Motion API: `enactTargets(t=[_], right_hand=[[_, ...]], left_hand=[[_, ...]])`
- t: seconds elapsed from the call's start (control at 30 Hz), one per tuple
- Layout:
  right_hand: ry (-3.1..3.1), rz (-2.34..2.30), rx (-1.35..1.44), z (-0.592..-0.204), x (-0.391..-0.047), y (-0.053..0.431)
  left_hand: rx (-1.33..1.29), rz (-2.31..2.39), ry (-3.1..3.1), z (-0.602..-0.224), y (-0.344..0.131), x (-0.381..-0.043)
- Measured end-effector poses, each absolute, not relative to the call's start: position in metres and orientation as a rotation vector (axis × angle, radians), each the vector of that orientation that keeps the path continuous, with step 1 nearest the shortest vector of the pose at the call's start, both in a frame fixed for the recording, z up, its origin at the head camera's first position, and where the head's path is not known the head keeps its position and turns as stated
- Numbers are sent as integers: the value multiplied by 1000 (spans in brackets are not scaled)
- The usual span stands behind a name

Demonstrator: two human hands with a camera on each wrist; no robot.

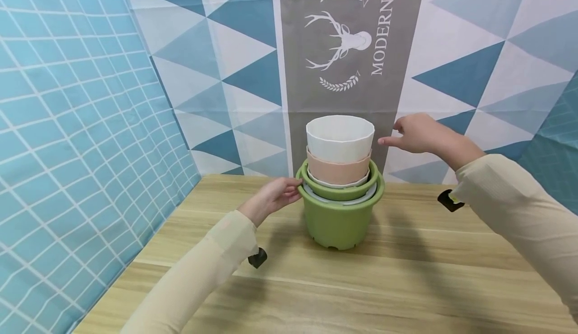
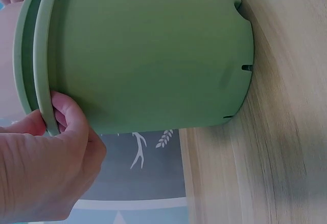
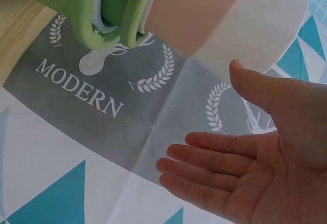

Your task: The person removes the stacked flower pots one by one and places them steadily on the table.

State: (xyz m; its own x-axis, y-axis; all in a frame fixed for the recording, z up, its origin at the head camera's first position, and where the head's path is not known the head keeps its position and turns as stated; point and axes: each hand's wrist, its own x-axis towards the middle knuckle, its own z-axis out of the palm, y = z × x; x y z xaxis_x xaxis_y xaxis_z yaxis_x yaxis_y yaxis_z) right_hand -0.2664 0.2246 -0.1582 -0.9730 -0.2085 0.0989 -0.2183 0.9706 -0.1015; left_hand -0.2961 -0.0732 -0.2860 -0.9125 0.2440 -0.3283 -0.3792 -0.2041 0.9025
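Note:
A stack of nested flower pots stands upright on the wooden table. Lowest is a large green pot [image 1: 336, 223], with a grey-white rim [image 1: 361, 199] showing inside it. Above that sit a smaller green pot [image 1: 347, 193], a pink pot [image 1: 338, 172] and, on top, a white pot [image 1: 340, 148]. My left hand [image 1: 277, 196] pinches the large green pot's rim at its left side, thumb above and fingers curled beneath, as the left wrist view shows. My right hand [image 1: 417, 133] is raised beside the white pot, fingers extended, palm bare in the right wrist view, the thumb pointing at the pot's side.
The wooden table [image 1: 271, 294] runs up to a patterned backdrop [image 1: 244, 63] with a deer print just behind the stack. Blue gridded cloth [image 1: 81, 123] borders the left side. Dark wrist mounts [image 1: 258, 258] hang under both sleeves.

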Motion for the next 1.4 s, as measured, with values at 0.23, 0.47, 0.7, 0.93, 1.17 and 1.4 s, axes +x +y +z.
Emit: enactTargets(t=[0.23, 0.47, 0.7, 0.93, 1.17, 1.4], right_hand=[[-3033, 175, 327, -150, -268, 224], [-3065, 237, 317, -145, -271, 225], [-3079, 228, 324, -136, -273, 221], [-3096, 242, 308, -127, -273, 219], [-3090, 186, 326, -119, -272, 213], [-3117, 171, 257, -117, -275, 204]], left_hand=[[-152, 2167, 1647, -284, -75, -298], [-128, 2166, 1645, -283, -75, -296], [-108, 2134, 1692, -282, -76, -295], [-119, 2139, 1707, -283, -75, -294], [-128, 2124, 1734, -283, -75, -295], [-145, 2076, 1811, -282, -72, -292]])
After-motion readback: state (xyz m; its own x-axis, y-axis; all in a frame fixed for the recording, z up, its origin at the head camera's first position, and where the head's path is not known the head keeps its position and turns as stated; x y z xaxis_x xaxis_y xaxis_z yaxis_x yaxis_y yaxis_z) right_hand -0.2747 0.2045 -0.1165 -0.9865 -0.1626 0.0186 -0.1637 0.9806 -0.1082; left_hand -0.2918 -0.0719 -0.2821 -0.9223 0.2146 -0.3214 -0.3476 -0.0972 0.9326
